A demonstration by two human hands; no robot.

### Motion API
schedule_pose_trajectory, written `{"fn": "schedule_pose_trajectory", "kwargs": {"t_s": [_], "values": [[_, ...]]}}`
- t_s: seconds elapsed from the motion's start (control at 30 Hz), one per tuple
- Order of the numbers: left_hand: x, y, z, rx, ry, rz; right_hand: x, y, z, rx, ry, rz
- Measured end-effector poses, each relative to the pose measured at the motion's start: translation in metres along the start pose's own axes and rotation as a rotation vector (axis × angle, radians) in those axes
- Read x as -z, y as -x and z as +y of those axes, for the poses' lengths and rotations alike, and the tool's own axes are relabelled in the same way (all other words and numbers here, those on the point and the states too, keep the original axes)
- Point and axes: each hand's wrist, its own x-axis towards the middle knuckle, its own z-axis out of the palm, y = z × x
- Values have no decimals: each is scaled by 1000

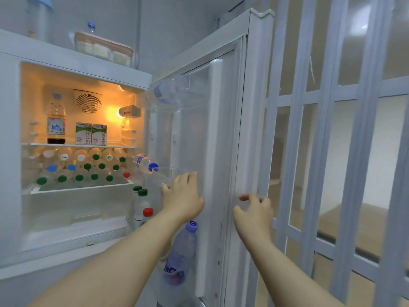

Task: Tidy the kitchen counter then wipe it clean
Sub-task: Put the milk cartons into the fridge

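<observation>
Fridge (13, 151) wide open, light glowing, and its door (223, 129) swung out to the right, its outer edge close to a folding screen (332, 129) with little room between them. The counter itself is out of view, so this looks like the tidying half: drinks going into the cold. The lower shelf is already packed with stacked bottles (88, 169), which leaves the door racks as the open room. A purple-capped bottle (181, 251) stands in the bottom rack, and a blue-capped bottle (147, 165) lies tilted in the middle rack (177, 168), cap towards the camera. The left hand (181, 196) reaches in at that rack's right end, fingers bent forward over the rail. Whether it grips the clear bottle body or merely rests there I cannot tell. The right hand (254, 212) hovers at the door's outer edge, fingers loosely curled and holding nothing. Best play, I'd say: steady the door with that free hand, seat the bottle fully behind the rail so it cannot roll out, then draw the arm straight back, clear of the purple cap below.
</observation>
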Motion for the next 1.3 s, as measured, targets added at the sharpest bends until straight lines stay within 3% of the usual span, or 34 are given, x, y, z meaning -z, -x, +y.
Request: {"fn": "schedule_pose_trajectory", "kwargs": {"t_s": [0.2,0.33,0.43,0.57,0.73,0.97,1.3], "values": [[10,13,-22,57,16,49,-3,10,-10,6,-295,-65],[17,22,-47,138,85,148,-10,18,-20,-20,-506,2],[29,31,-59,237,329,251,-17,25,-37,-44,-697,-126],[53,50,-58,120,701,492,-35,41,-67,-25,-827,-392],[83,59,-82,70,555,644,-76,63,-104,55,-759,-675],[107,68,-187,307,378,600,-159,85,-153,151,-627,-714],[129,34,-346,551,461,593,-290,83,-230,194,-533,-780]]}}
